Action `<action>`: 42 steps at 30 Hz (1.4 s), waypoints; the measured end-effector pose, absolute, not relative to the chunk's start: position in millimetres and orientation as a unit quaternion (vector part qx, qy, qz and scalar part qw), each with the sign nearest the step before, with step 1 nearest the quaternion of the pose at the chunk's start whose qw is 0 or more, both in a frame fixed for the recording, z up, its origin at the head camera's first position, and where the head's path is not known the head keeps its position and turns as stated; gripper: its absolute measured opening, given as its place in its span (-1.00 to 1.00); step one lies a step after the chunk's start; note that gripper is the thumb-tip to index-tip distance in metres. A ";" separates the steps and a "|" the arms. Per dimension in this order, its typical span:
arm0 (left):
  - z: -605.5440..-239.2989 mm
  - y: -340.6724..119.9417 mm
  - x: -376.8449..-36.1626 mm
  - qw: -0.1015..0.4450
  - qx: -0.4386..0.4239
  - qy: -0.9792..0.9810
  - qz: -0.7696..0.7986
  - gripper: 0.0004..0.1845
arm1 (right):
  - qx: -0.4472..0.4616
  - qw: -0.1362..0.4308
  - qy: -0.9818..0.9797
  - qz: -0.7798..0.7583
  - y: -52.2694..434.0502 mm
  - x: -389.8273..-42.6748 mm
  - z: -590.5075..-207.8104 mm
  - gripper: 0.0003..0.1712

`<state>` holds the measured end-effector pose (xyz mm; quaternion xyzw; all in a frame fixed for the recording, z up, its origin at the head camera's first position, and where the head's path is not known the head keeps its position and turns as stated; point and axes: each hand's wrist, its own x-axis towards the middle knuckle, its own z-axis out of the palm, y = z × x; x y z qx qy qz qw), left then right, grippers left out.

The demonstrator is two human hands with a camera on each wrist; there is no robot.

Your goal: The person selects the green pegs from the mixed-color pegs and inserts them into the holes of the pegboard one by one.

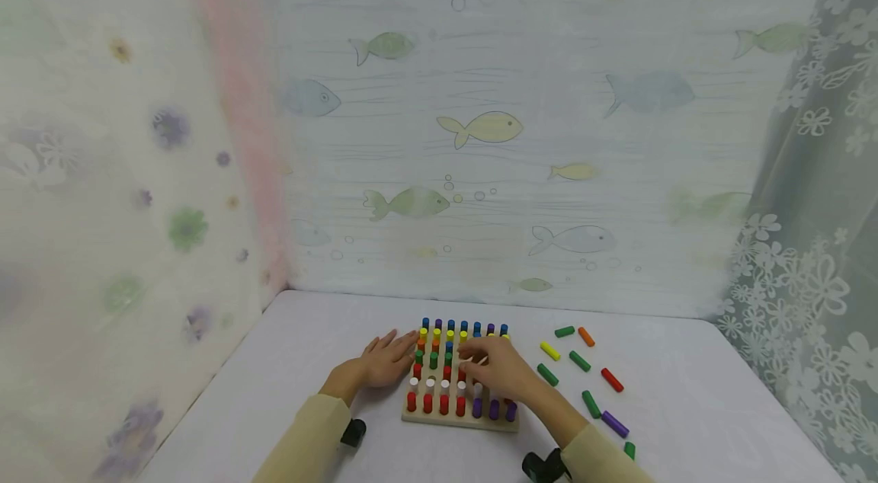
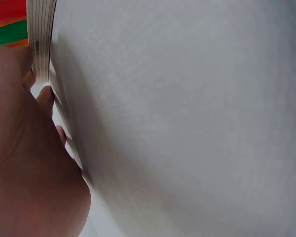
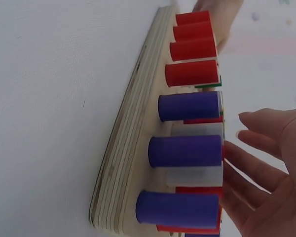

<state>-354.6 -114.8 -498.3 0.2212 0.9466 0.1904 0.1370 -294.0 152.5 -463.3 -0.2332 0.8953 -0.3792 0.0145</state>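
A wooden pegboard stands on the table, holding rows of coloured pegs. Red pegs and purple pegs fill its front row, with white pegs behind. My left hand rests flat at the board's left side, its fingers extended by the edge. Above the board's middle rows hovers my right hand, which hides several pegs and holes on that side. In the right wrist view, thumb and fingers of the right hand are loosely bent, with no peg visible between them.
Loose pegs lie scattered right of the board: several green pegs, a yellow peg, an orange peg, a red peg and a purple peg. Patterned curtains stand behind and beside the white table.
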 end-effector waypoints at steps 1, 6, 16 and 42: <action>-499.0 -115.1 -355.2 0.136 0.222 0.947 0.190 -0.37 | -0.233 0.012 0.896 -0.379 153.9 -293.6 -463.0 -0.68; -501.7 -115.8 -357.6 0.136 0.216 0.948 0.192 -0.36 | -0.234 0.004 0.896 -0.378 161.9 -290.3 -459.9 -0.70; -503.4 -115.0 -356.3 0.134 0.216 0.948 0.189 -0.37 | -0.226 0.002 0.896 -0.383 189.4 -281.5 -454.8 -0.71; -501.0 -114.4 -355.9 0.128 0.217 0.949 0.189 -0.38 | -0.165 -0.064 0.921 -0.347 280.4 -266.9 -447.0 -0.61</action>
